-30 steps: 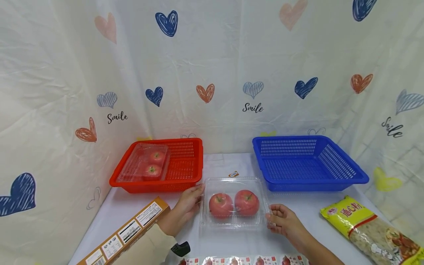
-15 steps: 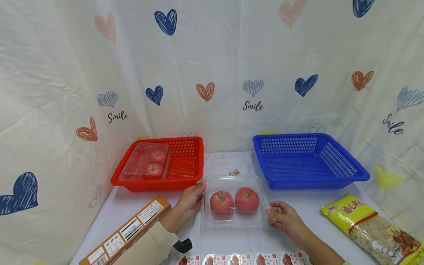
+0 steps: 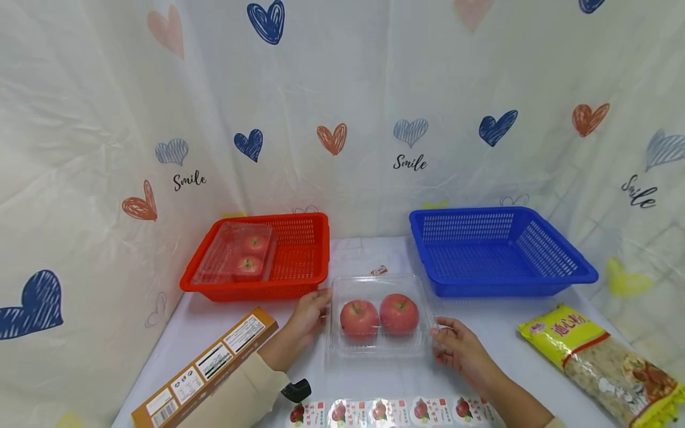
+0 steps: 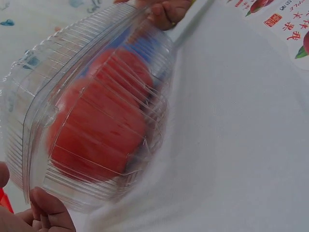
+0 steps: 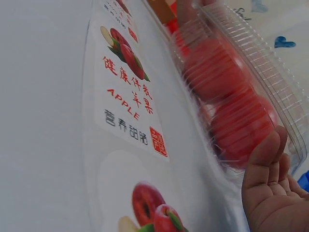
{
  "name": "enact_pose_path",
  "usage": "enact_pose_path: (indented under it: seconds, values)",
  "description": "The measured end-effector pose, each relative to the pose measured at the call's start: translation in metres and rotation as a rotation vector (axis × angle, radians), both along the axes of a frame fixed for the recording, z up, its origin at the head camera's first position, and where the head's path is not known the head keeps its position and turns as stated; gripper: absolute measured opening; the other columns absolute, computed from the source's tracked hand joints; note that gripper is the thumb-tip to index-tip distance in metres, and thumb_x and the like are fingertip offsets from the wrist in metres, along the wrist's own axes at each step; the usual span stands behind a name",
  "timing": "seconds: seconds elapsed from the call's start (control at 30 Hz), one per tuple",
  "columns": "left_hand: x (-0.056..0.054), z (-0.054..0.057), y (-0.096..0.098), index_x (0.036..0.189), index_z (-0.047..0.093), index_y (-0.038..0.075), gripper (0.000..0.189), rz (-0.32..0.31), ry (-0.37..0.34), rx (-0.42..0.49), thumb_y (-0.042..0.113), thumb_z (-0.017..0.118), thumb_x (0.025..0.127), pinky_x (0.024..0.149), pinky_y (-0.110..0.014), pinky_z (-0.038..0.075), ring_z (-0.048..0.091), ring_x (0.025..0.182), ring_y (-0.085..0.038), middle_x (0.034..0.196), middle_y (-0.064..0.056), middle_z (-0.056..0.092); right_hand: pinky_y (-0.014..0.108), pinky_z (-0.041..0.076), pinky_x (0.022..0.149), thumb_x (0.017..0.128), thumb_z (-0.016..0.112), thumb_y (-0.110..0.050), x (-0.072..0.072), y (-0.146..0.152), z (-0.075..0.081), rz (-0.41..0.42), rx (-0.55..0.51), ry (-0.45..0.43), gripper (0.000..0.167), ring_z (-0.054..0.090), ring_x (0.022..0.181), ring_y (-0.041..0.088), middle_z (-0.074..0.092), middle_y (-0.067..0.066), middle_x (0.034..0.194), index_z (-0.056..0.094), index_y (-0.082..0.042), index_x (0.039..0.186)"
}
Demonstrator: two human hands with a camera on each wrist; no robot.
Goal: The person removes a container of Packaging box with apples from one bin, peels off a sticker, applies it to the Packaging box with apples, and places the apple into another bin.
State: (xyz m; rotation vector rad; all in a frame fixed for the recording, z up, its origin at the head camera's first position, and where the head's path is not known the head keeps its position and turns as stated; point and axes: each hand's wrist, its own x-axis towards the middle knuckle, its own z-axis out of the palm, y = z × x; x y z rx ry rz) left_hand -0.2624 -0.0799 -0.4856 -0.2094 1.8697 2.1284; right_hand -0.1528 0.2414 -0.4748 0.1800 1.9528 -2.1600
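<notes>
A clear plastic clamshell box (image 3: 342, 346) with two red apples (image 3: 399, 314) inside is in the middle of the head view, its lid down. My left hand (image 3: 308, 318) holds its left edge, with thumb and fingers at the rim in the left wrist view. On the opposite side my right hand (image 3: 459, 353) grips the right edge, its thumb (image 5: 265, 150) up against the box in the right wrist view. A strip of apple labels (image 3: 355, 414) lies on the white cloth in front of the box.
At the back left, a red basket (image 3: 299, 290) holds another clear box (image 3: 214, 261) of apples. A blue basket (image 3: 492, 289) stands back right. A long brown carton (image 3: 206, 368) lies by my left arm, a yellow pasta bag (image 3: 599, 362) at right. A small wrapper (image 3: 379, 270) lies behind the box.
The head view has tilted slightly downward, so everything sits higher in it and more of the label strip shows. Both hands keep hold of the clamshell box in nearly the same place.
</notes>
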Motion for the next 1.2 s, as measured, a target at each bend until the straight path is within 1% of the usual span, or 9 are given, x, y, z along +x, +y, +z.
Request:
enact_pose_path:
  seconds: [0.13,0.33,0.53,0.67,0.77,0.87,0.93,1.1,1.2]
  values:
    - [0.008,0.005,-0.009,0.131,0.054,0.000,0.045,-0.044,0.023,-0.037,0.028,0.062,0.096,0.072,-0.028,0.048,0.050,0.082,-0.020,0.100,-0.007,0.055,0.032,0.054,0.075,0.099,0.057,-0.023,0.003,-0.002,0.000,-0.017,0.038,-0.009,0.065,0.059,0.082,0.018,0.052,0.009,0.106,0.020,0.005,0.145]
    - [0.031,0.011,-0.028,0.133,0.052,-0.002,0.042,-0.131,0.095,-0.112,0.015,0.061,0.096,0.072,-0.031,0.052,0.053,0.080,-0.022,0.097,-0.008,0.056,0.037,0.055,0.078,0.099,0.058,-0.025,0.009,0.002,0.003,0.000,0.142,-0.046,0.068,0.061,0.086,0.026,0.053,0.017,0.109,0.021,0.011,0.143]
    - [0.058,-0.001,-0.051,0.117,0.064,0.005,0.027,-0.284,0.223,-0.403,0.007,0.067,0.090,0.068,-0.031,0.055,0.057,0.078,-0.020,0.096,-0.006,0.061,0.037,0.057,0.074,0.097,0.061,-0.027,0.016,0.005,0.000,0.143,0.217,-0.117,0.057,0.063,0.080,0.023,0.063,0.012,0.094,0.042,0.018,0.127]
    - [0.077,-0.007,-0.066,0.099,0.070,0.012,0.014,-0.399,0.367,-0.630,0.006,0.070,0.086,0.064,-0.028,0.051,0.056,0.076,-0.016,0.088,0.003,0.062,0.039,0.057,0.071,0.095,0.063,-0.022,0.020,0.000,-0.004,0.258,0.260,-0.072,0.043,0.065,0.078,0.023,0.067,0.010,0.088,0.057,0.015,0.114]
    - [0.089,-0.006,-0.074,0.091,0.070,0.018,0.012,-0.475,0.449,-0.804,0.012,0.076,0.082,0.066,-0.027,0.049,0.053,0.076,-0.011,0.082,0.010,0.059,0.039,0.057,0.068,0.094,0.064,-0.020,0.023,-0.004,-0.005,0.349,0.294,-0.032,0.034,0.067,0.077,0.025,0.069,0.011,0.087,0.063,0.012,0.105]
    - [0.099,0.000,-0.079,0.090,0.071,0.021,0.018,-0.545,0.444,-0.930,0.024,0.082,0.077,0.070,-0.029,0.048,0.051,0.075,-0.008,0.080,0.014,0.056,0.037,0.057,0.067,0.095,0.063,-0.018,0.026,-0.009,-0.005,0.439,0.278,0.008,0.030,0.067,0.077,0.026,0.070,0.013,0.087,0.066,0.010,0.104]
    - [0.105,0.003,-0.082,0.091,0.072,0.021,0.026,-0.585,0.450,-0.983,0.032,0.086,0.072,0.071,-0.031,0.048,0.050,0.074,-0.007,0.080,0.016,0.055,0.035,0.057,0.069,0.095,0.062,-0.016,0.028,-0.014,-0.006,0.497,0.217,0.030,0.031,0.067,0.078,0.026,0.070,0.015,0.089,0.064,0.012,0.107]
    - [0.119,0.004,-0.089,0.090,0.071,0.020,0.038,-0.621,0.497,-0.997,0.039,0.089,0.063,0.070,-0.030,0.046,0.049,0.074,-0.005,0.080,0.016,0.053,0.033,0.057,0.067,0.097,0.059,-0.009,0.031,-0.027,-0.007,0.629,0.093,0.153,0.029,0.065,0.074,0.018,0.067,0.020,0.092,0.058,0.016,0.112]
    - [0.124,0.002,-0.088,0.092,0.068,0.024,0.041,-0.628,0.413,-0.978,0.039,0.091,0.060,0.073,-0.031,0.047,0.049,0.077,-0.008,0.082,0.014,0.052,0.031,0.056,0.057,0.096,0.060,-0.008,0.032,-0.036,-0.005,0.659,0.119,0.235,0.024,0.062,0.066,0.013,0.067,0.017,0.088,0.061,0.012,0.109]
